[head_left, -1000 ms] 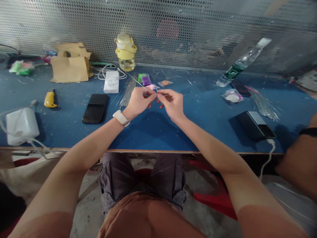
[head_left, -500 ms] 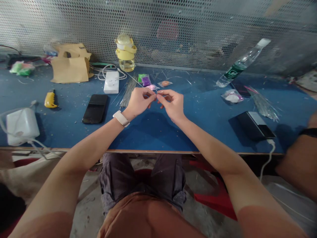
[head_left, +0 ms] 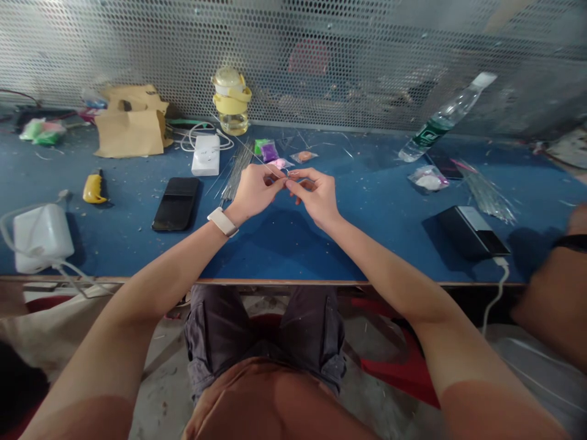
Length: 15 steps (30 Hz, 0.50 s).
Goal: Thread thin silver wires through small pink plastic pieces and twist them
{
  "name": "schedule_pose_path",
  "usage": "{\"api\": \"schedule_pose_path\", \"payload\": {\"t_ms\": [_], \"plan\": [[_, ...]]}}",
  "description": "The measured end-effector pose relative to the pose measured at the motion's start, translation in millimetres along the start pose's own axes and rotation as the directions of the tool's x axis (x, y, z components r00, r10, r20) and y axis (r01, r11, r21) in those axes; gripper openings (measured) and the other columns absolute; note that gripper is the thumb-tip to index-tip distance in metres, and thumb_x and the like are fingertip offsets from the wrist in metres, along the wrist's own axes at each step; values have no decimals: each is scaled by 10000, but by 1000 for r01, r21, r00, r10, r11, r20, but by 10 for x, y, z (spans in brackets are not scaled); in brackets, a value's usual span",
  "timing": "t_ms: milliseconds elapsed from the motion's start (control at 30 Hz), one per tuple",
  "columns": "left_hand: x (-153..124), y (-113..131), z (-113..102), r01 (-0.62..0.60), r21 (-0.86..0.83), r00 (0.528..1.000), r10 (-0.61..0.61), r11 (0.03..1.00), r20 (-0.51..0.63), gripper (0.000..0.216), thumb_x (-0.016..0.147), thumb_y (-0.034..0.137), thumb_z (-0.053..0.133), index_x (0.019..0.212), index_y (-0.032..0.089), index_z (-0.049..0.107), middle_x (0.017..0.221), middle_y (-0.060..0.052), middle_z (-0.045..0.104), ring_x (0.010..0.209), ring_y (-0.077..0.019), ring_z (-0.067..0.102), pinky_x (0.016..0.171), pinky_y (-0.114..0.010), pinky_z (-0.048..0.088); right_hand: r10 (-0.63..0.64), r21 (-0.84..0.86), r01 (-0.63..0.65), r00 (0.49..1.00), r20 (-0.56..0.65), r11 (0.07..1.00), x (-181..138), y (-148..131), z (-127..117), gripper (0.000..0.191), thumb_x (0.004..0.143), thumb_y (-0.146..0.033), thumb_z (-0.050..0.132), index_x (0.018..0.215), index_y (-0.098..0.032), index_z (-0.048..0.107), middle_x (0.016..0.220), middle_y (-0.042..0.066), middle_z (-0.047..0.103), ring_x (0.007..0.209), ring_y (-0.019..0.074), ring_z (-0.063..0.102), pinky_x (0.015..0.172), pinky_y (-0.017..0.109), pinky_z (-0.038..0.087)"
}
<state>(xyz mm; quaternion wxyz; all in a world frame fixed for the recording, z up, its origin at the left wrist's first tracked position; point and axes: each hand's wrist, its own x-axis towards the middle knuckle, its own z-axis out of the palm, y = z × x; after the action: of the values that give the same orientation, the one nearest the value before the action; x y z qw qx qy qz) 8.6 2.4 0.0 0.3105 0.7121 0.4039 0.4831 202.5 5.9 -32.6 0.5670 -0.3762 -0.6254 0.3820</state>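
My left hand point(head_left: 257, 188), with a pale band on its wrist, is closed in a pinch on a thin wire point(head_left: 254, 150) that slants up and to the left. My right hand point(head_left: 316, 192) meets it fingertip to fingertip, pinching the same wire; a small bent piece shows above the fingers. The exact shape between the fingertips is too small to make out. Left of my left hand lies a bundle of thin wires point(head_left: 238, 170). Just beyond the hands are small bags, one green point(head_left: 260, 145), one purple point(head_left: 269, 151), one pink point(head_left: 280, 164) and one orange point(head_left: 304, 157).
On the blue table point(head_left: 293, 244) are a phone point(head_left: 176, 204), a white charger point(head_left: 206, 155), a yellow cutter point(head_left: 94, 187), a yellow-lidded bottle point(head_left: 233, 104), a tilted water bottle point(head_left: 443, 122) and a black box point(head_left: 472, 232). Another person's arm point(head_left: 557, 293) is at right. A perforated metal panel point(head_left: 358, 61) stands behind.
Both hands have shifted slightly left in view and remain together at the fingertips. A bent piece of wire now shows above the right fingers. The table things stay in place.
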Motion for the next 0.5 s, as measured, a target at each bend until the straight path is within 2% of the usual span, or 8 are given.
{"api": "schedule_pose_path", "payload": {"t_ms": [233, 400, 500], "plan": [[-6, 42, -17, 10, 57, 1000, -11, 998, 20, 157, 967, 153, 732, 849, 203, 823, 651, -5, 739, 545, -129, 635, 554, -268, 498, -22, -41, 23, 1000, 14, 999, -3, 5, -8, 627, 798, -828, 954, 1044, -260, 852, 1044, 62, 842, 724, 187, 735, 476, 313, 541], [-2, 50, -10, -20, 127, 1000, 22, 992, -14, 136, 968, 156, 740, 873, 201, 826, 802, -38, 825, 728, -161, 739, 705, -283, 600, -15, -91, 13, 1000, -18, 996, -1, -52, -1, 673, 794, -891, 909, 1038, -265, 858, 1036, 61, 844, 702, 179, 722, 482, 307, 542], [-11, 49, 14, -45, 216, 998, 53, 975, -32, 119, 970, 156, 759, 893, 204, 836, 863, -40, 856, 746, -165, 747, 777, -305, 625, -69, -190, 56, 996, -62, 980, -9, -129, -7, 683, 854, -929, 828, 974, -257, 857, 1037, 68, 836, 688, 173, 721, 548, 333, 587]]}}
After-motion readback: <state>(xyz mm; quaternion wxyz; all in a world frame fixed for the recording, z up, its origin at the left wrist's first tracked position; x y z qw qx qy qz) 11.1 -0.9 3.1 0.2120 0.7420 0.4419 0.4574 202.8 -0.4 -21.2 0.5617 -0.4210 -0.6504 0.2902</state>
